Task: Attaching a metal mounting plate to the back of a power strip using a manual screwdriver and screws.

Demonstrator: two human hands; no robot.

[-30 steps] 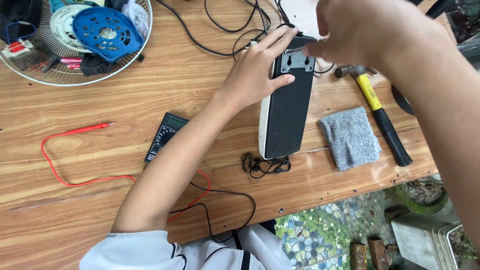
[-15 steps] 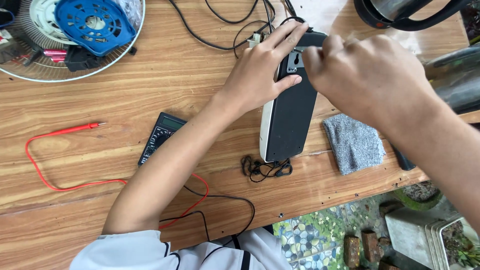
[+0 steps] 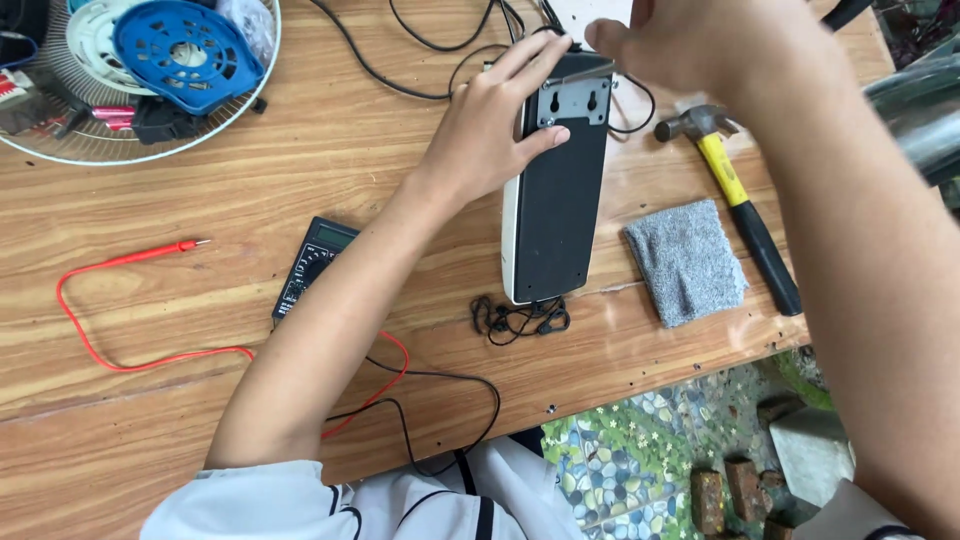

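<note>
Your left hand (image 3: 490,140) presses flat, fingers spread, on the black device (image 3: 558,190), which runs lengthwise away from you on the desk (image 3: 300,170); your right hand (image 3: 690,45), pinched shut, works its far end.

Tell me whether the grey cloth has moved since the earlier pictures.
No. The cloth lies in the same spot as before, between the black device and the hammer, near the table edge. Only the camera view has shifted.

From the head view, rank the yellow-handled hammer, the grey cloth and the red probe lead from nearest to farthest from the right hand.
1. Yellow-handled hammer, just below the right hand.
2. Grey cloth, lower, near the table edge.
3. Red probe lead, far left.
</note>
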